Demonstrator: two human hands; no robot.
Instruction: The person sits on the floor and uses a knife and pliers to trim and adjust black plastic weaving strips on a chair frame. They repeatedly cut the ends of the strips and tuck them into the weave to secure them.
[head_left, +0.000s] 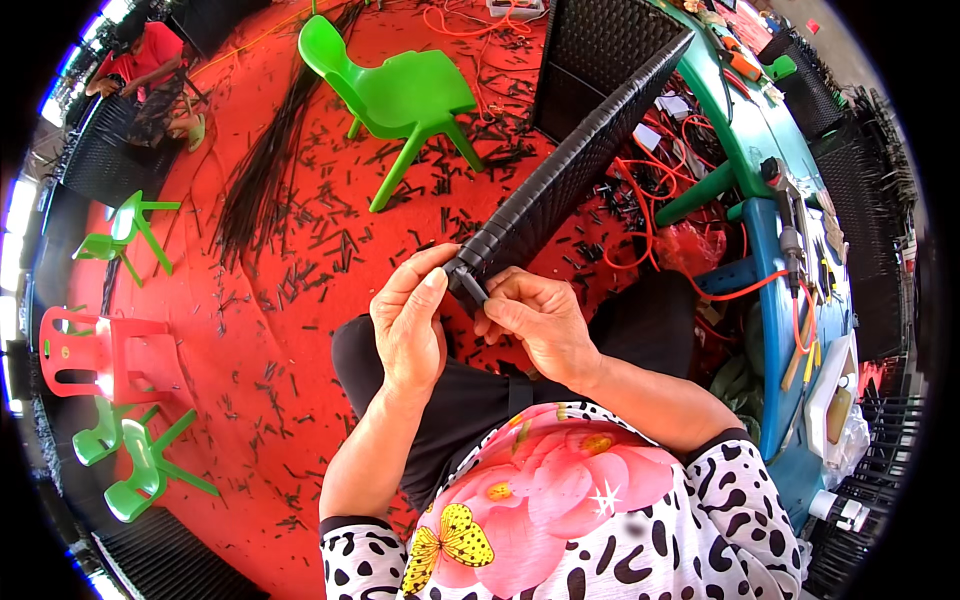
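A black woven wicker furniture piece (575,150) rises away from me, its long wrapped edge ending in a corner between my hands. My left hand (408,320) grips that corner, thumb on top and fingers along its left side. On the right side of the corner, my right hand (540,320) is closed, thumb and fingers pinching a short black flat strip (469,284) that bends around the end. The fingertips partly cover the strip, and its far end is hidden. The lower part of the corner cannot be seen behind my hands.
Black strip scraps litter the red floor (240,340). A green chair (400,95) stands ahead, beside a bundle of long strips (275,150). Tools lie on a blue table (768,300) at right, with an orange hose (745,292). Another person (145,65) works far left.
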